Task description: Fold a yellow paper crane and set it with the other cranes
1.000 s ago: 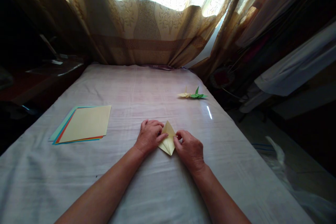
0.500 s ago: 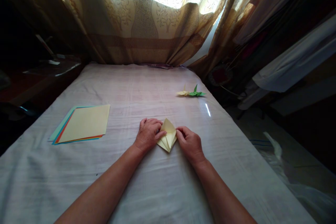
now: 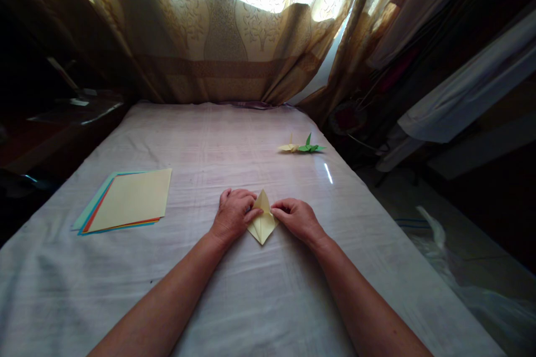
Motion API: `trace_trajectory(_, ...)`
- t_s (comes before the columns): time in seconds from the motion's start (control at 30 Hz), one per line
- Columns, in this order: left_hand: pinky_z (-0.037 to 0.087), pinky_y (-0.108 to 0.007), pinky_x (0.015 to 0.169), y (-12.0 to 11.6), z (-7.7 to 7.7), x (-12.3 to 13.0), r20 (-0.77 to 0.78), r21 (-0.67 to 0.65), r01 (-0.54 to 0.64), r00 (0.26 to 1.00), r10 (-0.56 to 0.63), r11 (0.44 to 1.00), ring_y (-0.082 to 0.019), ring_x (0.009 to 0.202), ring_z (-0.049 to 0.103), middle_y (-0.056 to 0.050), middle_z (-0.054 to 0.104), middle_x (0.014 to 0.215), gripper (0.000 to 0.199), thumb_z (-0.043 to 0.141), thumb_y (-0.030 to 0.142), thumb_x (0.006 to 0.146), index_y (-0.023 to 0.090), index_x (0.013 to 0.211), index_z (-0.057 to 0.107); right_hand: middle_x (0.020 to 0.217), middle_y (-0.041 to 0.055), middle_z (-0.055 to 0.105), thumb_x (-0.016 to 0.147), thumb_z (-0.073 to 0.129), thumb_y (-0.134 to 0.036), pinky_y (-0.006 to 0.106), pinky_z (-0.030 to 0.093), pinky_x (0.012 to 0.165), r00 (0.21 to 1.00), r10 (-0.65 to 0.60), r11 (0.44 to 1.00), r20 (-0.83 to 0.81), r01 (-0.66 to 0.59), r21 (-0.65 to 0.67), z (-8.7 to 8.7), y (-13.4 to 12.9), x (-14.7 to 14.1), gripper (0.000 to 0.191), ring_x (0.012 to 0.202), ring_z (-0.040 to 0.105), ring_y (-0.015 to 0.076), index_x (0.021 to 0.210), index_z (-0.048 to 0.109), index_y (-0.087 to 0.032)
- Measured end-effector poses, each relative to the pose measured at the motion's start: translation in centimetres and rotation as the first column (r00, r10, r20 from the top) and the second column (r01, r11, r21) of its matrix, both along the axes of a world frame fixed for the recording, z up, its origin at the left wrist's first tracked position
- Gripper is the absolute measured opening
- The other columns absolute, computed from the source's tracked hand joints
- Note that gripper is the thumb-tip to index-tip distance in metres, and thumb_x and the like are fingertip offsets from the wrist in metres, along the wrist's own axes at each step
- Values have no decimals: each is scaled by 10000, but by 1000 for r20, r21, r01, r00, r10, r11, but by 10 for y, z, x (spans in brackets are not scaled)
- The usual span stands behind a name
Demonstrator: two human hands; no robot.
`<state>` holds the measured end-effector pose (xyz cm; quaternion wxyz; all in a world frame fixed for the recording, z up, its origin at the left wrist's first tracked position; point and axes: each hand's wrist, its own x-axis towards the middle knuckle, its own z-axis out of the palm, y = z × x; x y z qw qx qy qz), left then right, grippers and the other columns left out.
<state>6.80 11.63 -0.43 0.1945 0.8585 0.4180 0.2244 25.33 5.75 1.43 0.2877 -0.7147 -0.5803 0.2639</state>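
Note:
A pale yellow folded origami paper [image 3: 262, 227] lies on the cloth-covered surface between my hands, its points facing away from me and toward me. My left hand [image 3: 235, 213] rests at its left side, thumb pressed on the paper and fingers curled. On the right edge, my right hand [image 3: 298, 218] pinches the paper's upper flap between thumb and forefinger. The fingertips of both hands cover parts of the folds.
A stack of coloured paper sheets [image 3: 132, 201], cream on top, lies to the left. Toward the back right sit a cream paper crane [image 3: 290, 148] and a green paper crane [image 3: 310, 148]. Beyond the far edge hangs a curtain [image 3: 221, 39].
My right hand has moved left, bringing the right flap inward, so the upper part of the paper looks narrower. My left hand stays on the paper. The view has shifted slightly.

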Motion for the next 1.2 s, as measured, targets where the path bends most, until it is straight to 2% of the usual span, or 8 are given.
trace_trajectory(0.27,224,-505,1073,0,1,1,-4,16,-10,1000,10,1000,-232,1114,574,-10,702,1111,71,659,279,831,242,771,642,912,-36,755,812,624,-191,239,483,774,991,103,995,84,-103,-6,-4,1,4,210,860,678,153,905,767,-313)
trace_trajectory(0.8,224,-496,1063,0,3,1,-15,-7,7,1000,-7,1000,-212,1116,575,-6,702,1117,118,627,263,864,227,752,637,870,-15,717,798,663,-256,235,419,708,982,24,1000,189,-27,13,-1,-7,-10,67,792,630,138,817,727,-253)
trace_trajectory(0.97,205,-499,1092,-1,5,-1,-10,-21,18,1000,-18,1000,-218,1138,560,-16,688,1146,187,573,354,903,234,786,656,855,-8,711,800,644,-265,244,404,704,978,12,1000,210,-12,-4,0,-7,-13,70,792,621,146,791,711,-250)
trace_trajectory(1.1,194,-522,1103,-2,5,-2,-28,-11,29,999,-29,1000,-247,1163,543,-33,672,1182,198,647,428,842,231,822,652,838,-3,710,789,643,-272,255,405,686,978,6,1000,209,-6,0,1,-7,-13,77,771,620,155,762,711,-245)
trace_trajectory(1.2,195,-527,1107,-3,4,-2,-33,-7,30,999,-30,1000,-258,1172,539,-32,667,1189,221,723,421,774,233,863,646,838,-5,718,767,655,-270,253,423,693,992,26,1000,125,-25,-7,0,-3,-9,77,773,631,157,778,727,-246)
